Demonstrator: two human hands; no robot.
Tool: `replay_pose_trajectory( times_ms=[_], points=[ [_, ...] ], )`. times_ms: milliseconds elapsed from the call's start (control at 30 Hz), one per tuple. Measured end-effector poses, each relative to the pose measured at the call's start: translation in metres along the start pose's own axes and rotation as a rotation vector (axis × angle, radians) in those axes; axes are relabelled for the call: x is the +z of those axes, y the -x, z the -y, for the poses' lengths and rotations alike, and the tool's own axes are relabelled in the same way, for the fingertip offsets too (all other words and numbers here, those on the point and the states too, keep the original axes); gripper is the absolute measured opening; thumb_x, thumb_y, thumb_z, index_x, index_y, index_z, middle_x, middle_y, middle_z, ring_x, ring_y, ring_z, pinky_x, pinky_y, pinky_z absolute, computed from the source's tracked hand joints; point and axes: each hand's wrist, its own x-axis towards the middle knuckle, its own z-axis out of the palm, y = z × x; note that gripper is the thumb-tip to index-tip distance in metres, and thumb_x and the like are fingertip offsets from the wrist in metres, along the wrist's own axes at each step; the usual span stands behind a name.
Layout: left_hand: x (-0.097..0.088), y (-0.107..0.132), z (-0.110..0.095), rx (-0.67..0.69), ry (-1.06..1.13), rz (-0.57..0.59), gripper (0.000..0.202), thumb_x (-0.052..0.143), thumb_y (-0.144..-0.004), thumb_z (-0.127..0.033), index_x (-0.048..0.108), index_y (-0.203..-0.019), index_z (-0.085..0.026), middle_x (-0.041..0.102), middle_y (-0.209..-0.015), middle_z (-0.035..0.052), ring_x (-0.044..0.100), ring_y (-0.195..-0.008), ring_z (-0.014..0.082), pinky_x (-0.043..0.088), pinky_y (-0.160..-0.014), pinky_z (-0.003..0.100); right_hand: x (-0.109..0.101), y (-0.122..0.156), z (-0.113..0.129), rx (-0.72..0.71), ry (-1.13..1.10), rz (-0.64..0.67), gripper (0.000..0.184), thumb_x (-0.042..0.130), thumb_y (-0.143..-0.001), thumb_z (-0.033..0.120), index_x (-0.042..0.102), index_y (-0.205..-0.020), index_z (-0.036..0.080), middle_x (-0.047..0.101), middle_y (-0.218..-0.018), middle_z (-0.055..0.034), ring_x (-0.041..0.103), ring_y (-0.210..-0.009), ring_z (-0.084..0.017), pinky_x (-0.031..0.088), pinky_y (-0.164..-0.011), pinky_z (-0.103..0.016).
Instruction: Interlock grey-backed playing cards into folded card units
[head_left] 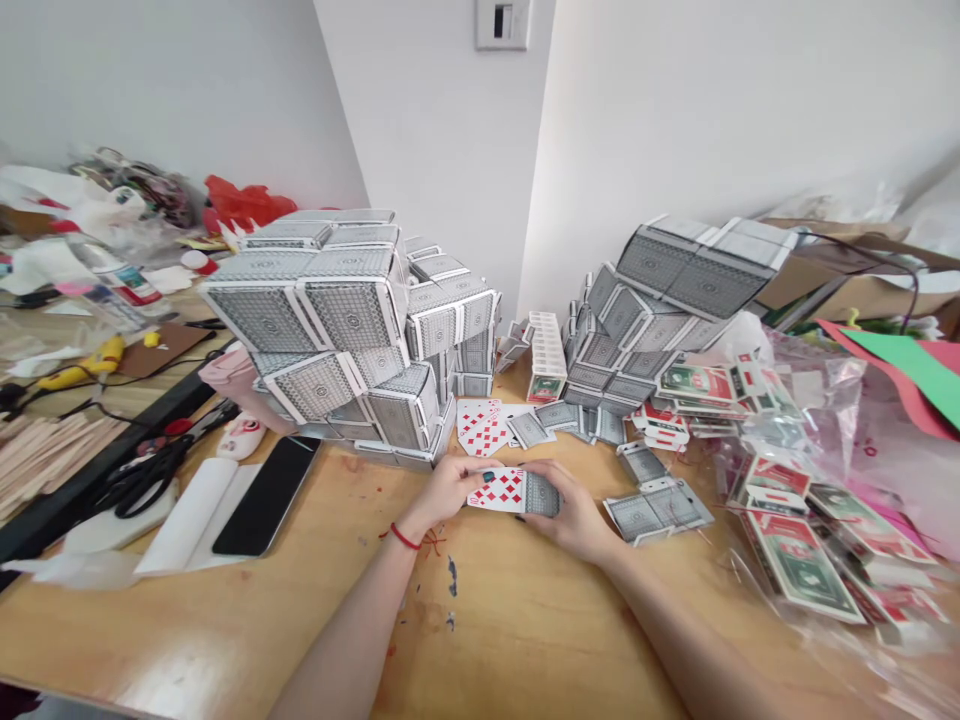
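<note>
Between my hands, above the wooden table, are playing cards. My left hand, with a red cord at the wrist, pinches a face-up diamond card by its left end. My right hand grips a grey-patterned card, back side up, that meets the diamond card's right end. Whether the two are joined I cannot tell. Just beyond lie loose playing cards, some face up and some face down. Folded grey card pieces rest to the right of my right hand.
Tall stacked structures of folded cards stand at left and right. A black phone, scissors and a yellow glue gun lie leftward. Red-green card boxes and crumpled clear plastic crowd the right side.
</note>
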Motion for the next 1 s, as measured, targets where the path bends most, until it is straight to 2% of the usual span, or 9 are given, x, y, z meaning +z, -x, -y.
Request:
replay_pose_trajectory(
  times_ms=[100,200,333,500,600,800,1000],
  points=[
    [0.002,0.001,-0.001,-0.012,0.013,0.003,0.030,0.055,-0.068,-0.021,0.067,-0.095,-0.012,0.066,-0.085,0.0065,0.051,-0.065,0.0124,0.038,-0.056,0.021,0.000,0.001,-0.001,-0.009,-0.001,0.014,0.052,0.065,-0.063,0.020,0.047,-0.112,0.022,0.054,-0.109,-0.0081,0.051,-0.102,-0.024,0.038,-0.090,-0.040],
    [0.006,0.002,0.000,-0.002,0.036,-0.063,0.033,0.055,-0.068,-0.020,0.064,-0.099,-0.013,0.065,-0.086,0.0063,0.050,-0.063,0.0107,0.038,-0.055,0.020,0.001,0.002,-0.003,-0.004,0.008,-0.005,0.054,0.065,-0.064,0.021,0.045,-0.114,0.022,0.053,-0.111,-0.0086,0.050,-0.104,-0.024,0.038,-0.091,-0.040],
    [0.013,0.004,-0.002,-0.063,0.150,-0.152,0.041,0.052,-0.071,-0.022,0.052,-0.112,-0.018,0.056,-0.068,-0.0009,0.042,-0.048,0.0060,0.034,-0.044,0.017,0.004,0.003,-0.003,0.029,0.060,-0.043,0.060,0.065,-0.064,0.023,0.040,-0.119,0.022,0.050,-0.114,-0.0100,0.048,-0.106,-0.026,0.037,-0.091,-0.042],
    [0.016,0.004,-0.003,-0.147,0.219,-0.148,0.025,0.052,-0.071,-0.027,0.053,-0.093,-0.014,0.044,-0.055,-0.0057,0.037,-0.041,0.0053,0.030,-0.036,0.016,0.006,0.003,-0.002,-0.020,0.078,-0.068,0.052,0.064,-0.065,0.022,0.045,-0.114,0.022,0.049,-0.109,-0.0098,0.048,-0.103,-0.024,0.040,-0.089,-0.040],
    [0.018,0.003,0.000,-0.121,0.145,-0.157,0.023,0.056,-0.070,-0.029,0.052,-0.086,-0.014,0.046,-0.055,-0.0055,0.039,-0.041,0.0056,0.031,-0.038,0.017,0.006,0.002,-0.002,-0.039,0.108,-0.075,0.053,0.065,-0.064,0.023,0.046,-0.113,0.023,0.050,-0.107,-0.0096,0.048,-0.101,-0.025,0.040,-0.087,-0.042],
    [0.022,0.003,0.013,0.031,-0.015,-0.215,0.025,0.055,-0.072,-0.036,0.051,-0.081,-0.012,0.055,-0.063,-0.0008,0.048,-0.052,0.0089,0.038,-0.047,0.020,0.006,0.003,0.000,-0.042,0.126,-0.082,0.052,0.065,-0.065,0.030,0.047,-0.114,0.023,0.054,-0.106,-0.0091,0.050,-0.100,-0.025,0.042,-0.085,-0.041],
    [0.026,0.004,0.017,0.006,-0.018,-0.197,0.027,0.052,-0.074,-0.039,0.050,-0.079,-0.013,0.051,-0.057,-0.0030,0.044,-0.047,0.0076,0.034,-0.045,0.019,0.007,0.004,0.003,-0.028,0.116,-0.079,0.051,0.065,-0.067,0.032,0.047,-0.113,0.022,0.054,-0.106,-0.0100,0.051,-0.099,-0.025,0.042,-0.085,-0.040]
  ],
)
